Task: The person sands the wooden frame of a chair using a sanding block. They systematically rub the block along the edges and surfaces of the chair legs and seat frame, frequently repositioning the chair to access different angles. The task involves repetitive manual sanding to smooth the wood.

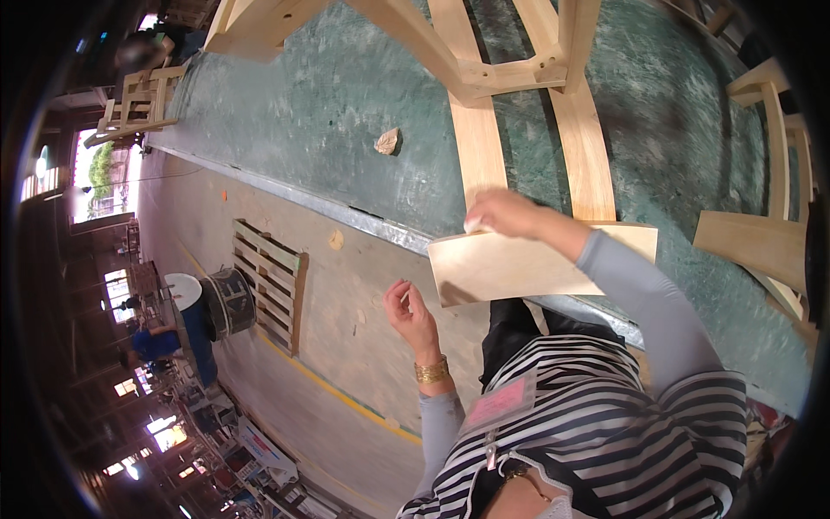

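Note:
A wooden frame stands on the green worktop, with two pale slats (480, 147) running toward me and a wide, slightly curved wooden board (519, 268) across their near ends, at the table's edge. My right hand (510, 214) is at the board's upper edge, its fingers closed on a small white pad (472, 227) pressed there. The pad is mostly hidden under the fingers, so its material cannot be told. Off the board's left end, my left hand (412, 316) hangs in the air over the floor, fingers loosely curled and apart, nothing visible in them. A gold-coloured bracelet circles that wrist.
A crumpled tan scrap (388, 141) lies on the green worktop (303, 112). More wooden frames stand at the right (778, 164) and far left (143, 99). Below the metal table edge, a wooden pallet (298, 303) and a dark drum (228, 303) stand on the floor. Other people are farther off.

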The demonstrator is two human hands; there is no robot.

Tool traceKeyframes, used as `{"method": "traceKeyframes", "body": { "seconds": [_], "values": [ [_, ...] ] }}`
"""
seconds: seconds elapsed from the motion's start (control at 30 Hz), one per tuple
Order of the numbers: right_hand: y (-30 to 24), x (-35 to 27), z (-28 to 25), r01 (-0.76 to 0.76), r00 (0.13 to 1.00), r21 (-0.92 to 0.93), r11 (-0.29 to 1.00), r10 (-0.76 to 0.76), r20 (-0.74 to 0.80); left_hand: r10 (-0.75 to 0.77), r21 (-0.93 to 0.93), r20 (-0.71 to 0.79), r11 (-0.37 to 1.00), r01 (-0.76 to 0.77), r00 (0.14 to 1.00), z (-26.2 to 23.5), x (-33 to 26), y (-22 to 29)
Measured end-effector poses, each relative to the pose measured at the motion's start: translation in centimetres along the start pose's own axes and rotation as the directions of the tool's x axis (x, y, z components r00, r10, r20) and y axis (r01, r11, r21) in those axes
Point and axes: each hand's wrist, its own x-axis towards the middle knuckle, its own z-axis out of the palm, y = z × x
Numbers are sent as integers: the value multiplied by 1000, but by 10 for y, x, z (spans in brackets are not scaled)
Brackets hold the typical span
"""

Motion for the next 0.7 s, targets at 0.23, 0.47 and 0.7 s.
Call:
{"method": "traceKeyframes", "body": {
  "seconds": [0.23,0.47,0.7],
  "values": [
    [4,-18,-42,-157,786,-571,806,452,421,51,17,3,999,-51,999,-12,-12,-2],
    [-29,-19,-2,-133,989,-62,989,128,-80,-8,20,-24,1000,8,1000,-22,-18,-10],
    [-27,-84,10,-332,943,-470,818,291,-161,65,16,42,998,-66,997,-17,-16,-2]
  ]
}}
